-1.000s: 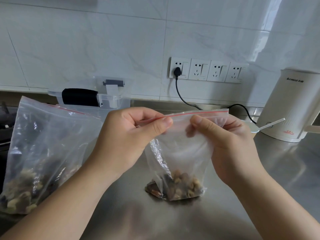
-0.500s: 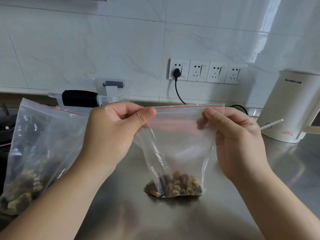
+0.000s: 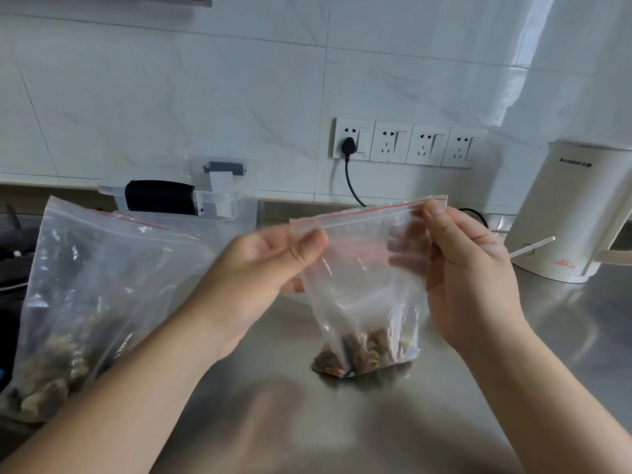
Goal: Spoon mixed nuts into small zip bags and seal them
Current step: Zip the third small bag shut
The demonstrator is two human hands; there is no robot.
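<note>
Head view: both my left hand (image 3: 260,278) and right hand (image 3: 468,271) pinch the small zip bag (image 3: 366,268) of nuts (image 3: 359,354) at its top corners.

Surface (image 3: 342,436): brushed stainless steel, reflective, running back to a tiled wall.

On it:
- small zip bag (image 3: 369,289), clear with red seal line, its bottom resting mid-surface with mixed nuts (image 3: 362,354) pooled inside;
- large zip bag (image 3: 85,295), clear, standing at the left edge, nuts heaped in its base;
- clear plastic container (image 3: 191,203), at the back, just behind the large bag, dark item inside, possibly a roll;
- white kettle (image 3: 578,213), back right corner.
</note>
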